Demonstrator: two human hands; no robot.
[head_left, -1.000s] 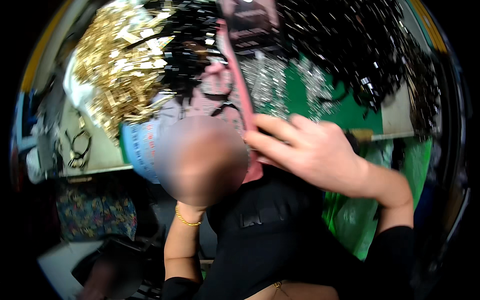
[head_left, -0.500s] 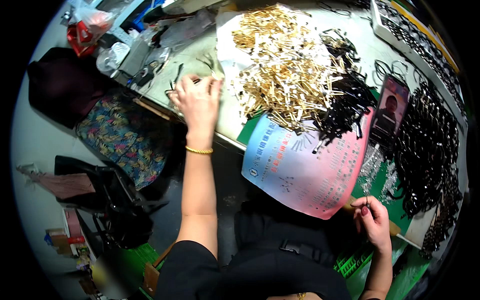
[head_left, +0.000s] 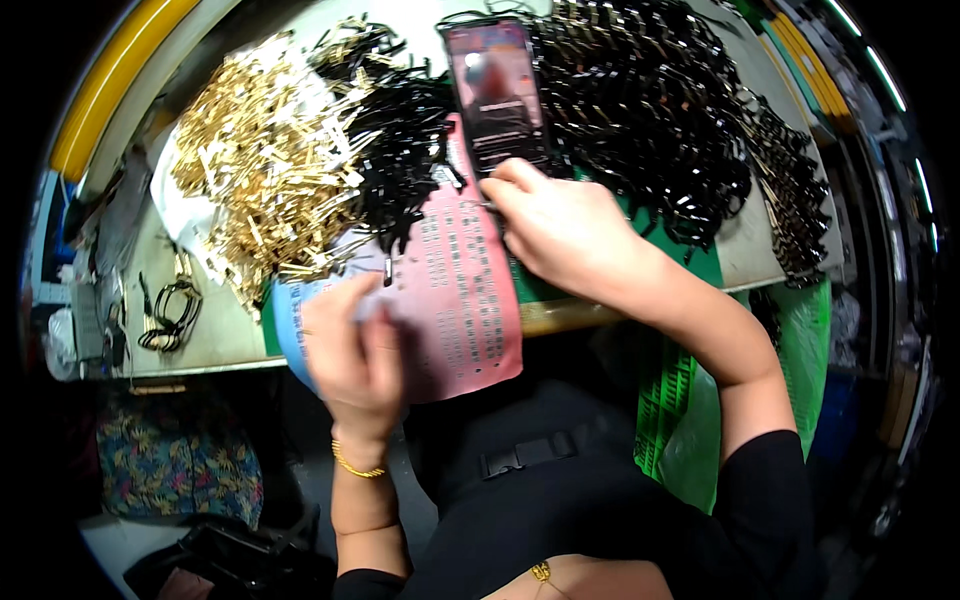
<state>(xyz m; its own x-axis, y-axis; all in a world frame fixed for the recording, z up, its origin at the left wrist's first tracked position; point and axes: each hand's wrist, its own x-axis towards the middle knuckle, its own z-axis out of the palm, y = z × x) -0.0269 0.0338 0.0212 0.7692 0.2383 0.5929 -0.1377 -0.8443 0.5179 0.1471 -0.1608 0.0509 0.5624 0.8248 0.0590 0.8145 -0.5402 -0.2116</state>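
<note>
My left hand (head_left: 352,355), blurred by motion, hovers over the printed blue-and-pink mat (head_left: 450,340). Its thumb and forefinger are apart, and the forefinger comes close to a small black piece (head_left: 388,270) at the edge of a dark heap. My right hand (head_left: 565,230) is closed in a pinch at the mat's right side, just below a phone (head_left: 497,95) with a lit screen. What its fingertips hold is hidden. Beyond the left hand lies a heap of slim gold metal pieces (head_left: 260,160), with a heap of thin black pieces (head_left: 400,150) beside it.
Many glossy black strips (head_left: 640,120) cover the back right of the table, beside a bundle of darker strips (head_left: 785,190). A small coil of black cords (head_left: 175,310) lies at the left. Green plastic (head_left: 800,360) hangs below the right edge; patterned cloth (head_left: 180,455) is lower left.
My view has swung to the right. My left hand has moved from the table's left part to above the mat. My right hand has risen from the front edge to beside the phone.
</note>
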